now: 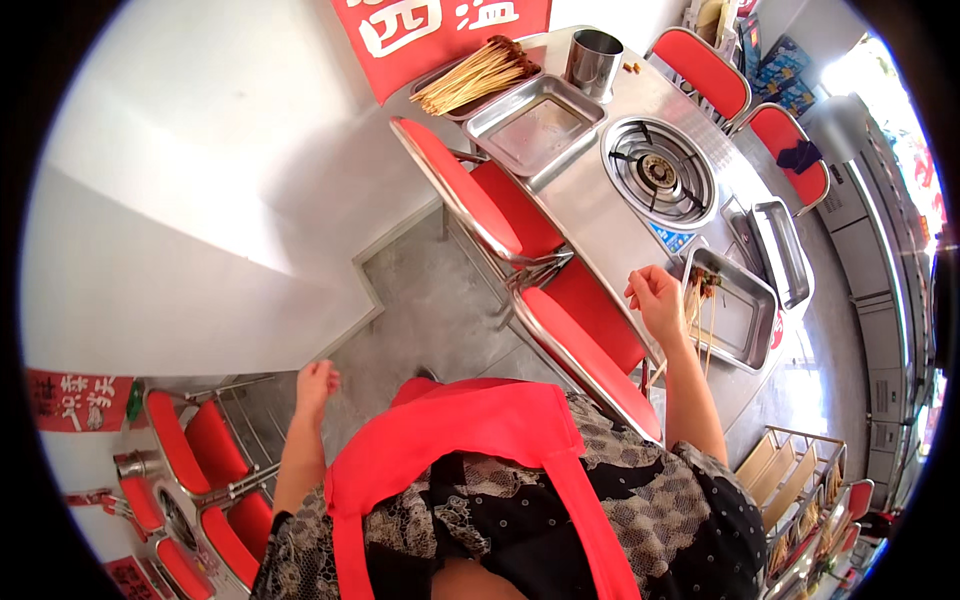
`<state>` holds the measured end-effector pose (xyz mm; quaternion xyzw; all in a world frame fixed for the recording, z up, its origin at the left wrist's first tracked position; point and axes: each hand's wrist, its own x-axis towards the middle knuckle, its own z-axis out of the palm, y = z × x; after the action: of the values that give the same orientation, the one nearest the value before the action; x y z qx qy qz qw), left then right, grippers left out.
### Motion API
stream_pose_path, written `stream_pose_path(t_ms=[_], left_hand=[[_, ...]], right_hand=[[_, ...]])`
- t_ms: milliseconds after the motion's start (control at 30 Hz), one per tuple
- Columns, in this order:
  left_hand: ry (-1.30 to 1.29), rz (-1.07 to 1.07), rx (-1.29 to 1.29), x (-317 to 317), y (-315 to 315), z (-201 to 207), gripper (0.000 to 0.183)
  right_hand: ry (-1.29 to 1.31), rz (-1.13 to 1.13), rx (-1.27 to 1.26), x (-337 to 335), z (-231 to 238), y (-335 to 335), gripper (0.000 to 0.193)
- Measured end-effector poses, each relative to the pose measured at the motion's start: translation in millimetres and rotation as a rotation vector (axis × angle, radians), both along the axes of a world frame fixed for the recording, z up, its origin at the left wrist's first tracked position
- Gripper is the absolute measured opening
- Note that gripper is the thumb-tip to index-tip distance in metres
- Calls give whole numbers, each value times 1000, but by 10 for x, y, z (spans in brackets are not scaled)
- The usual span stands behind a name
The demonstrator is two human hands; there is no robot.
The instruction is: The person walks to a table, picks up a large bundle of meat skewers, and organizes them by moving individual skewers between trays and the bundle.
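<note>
My right hand [655, 297] hovers at the table's near edge with its fingers curled in, and nothing shows in them. Just right of it, a few skewers [706, 284] with dark food at their far ends lie in a metal tray [742, 310]. Their bare sticks run toward me, partly behind my wrist and forearm. My left hand [318, 383] hangs over the floor at my left side, away from the table. Its fingers are loosely bent, with no object visible in them. Farther up the table, a thick pile of skewers [474, 80] rests on a tray beside a bare metal tray [540, 122].
A round gas burner [657, 172] is set into the steel table [585, 205]. A metal cylinder [594, 62] stands at the far end. Red folding chairs [590, 345] line the near side, close to my body. A wheeled-looking rack [790, 475] stands at right.
</note>
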<state>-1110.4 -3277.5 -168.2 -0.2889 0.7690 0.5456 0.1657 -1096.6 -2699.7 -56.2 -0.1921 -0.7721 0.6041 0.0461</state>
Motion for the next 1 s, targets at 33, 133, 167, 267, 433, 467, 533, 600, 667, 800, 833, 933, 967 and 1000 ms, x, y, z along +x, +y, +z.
stream_pose_path(t_ms=[33,133,167,267,433,467,533,600,667,800,833,933,967,1000], left_hand=[[10,5,33,-353,45,58,24],[157,-145,-51,-1536,115,214,29],[208,-206,-66,-1955,257,384,31],[376,-394,-106,-3250,735,847,51],[549,-692,-87,-4670,1938,1072,87],[526,-820,-110,-4940,2159,1102,91],[428,-977,-168,-5282,2625,1137,99],[351,-969,-346,-5500,2991,1069,107],[335,-884,-608,-5641,3245,909,113],[343,-983,-794,-5611,3643,721,123],[284,-1010,-848,-5623,3696,645,126],[280,-1070,-1001,-5623,3710,491,129],[276,-1085,-1030,-5644,3656,437,129],[270,-1099,-1058,-5677,3606,388,130]], right_hand=[[-16,-9,22,-64,-16,-56,17],[-65,-34,78,-274,-54,-326,16],[-92,-53,89,-313,-70,-412,16],[-126,-119,94,-561,-90,-733,14],[-112,-138,54,-1047,4,-1414,12],[-144,-95,100,-1135,121,-1544,12],[-215,-46,170,-1213,220,-1697,11],[-270,-97,186,-1203,246,-1791,11],[-261,-179,133,-1159,225,-1832,12],[-248,-302,96,-1123,-1,-1720,12],[-258,-337,112,-1200,36,-1702,11],[-206,-407,146,-1264,-61,-1608,10],[-188,-425,129,-1266,-83,-1596,10],[-172,-442,116,-1266,-119,-1588,10]])
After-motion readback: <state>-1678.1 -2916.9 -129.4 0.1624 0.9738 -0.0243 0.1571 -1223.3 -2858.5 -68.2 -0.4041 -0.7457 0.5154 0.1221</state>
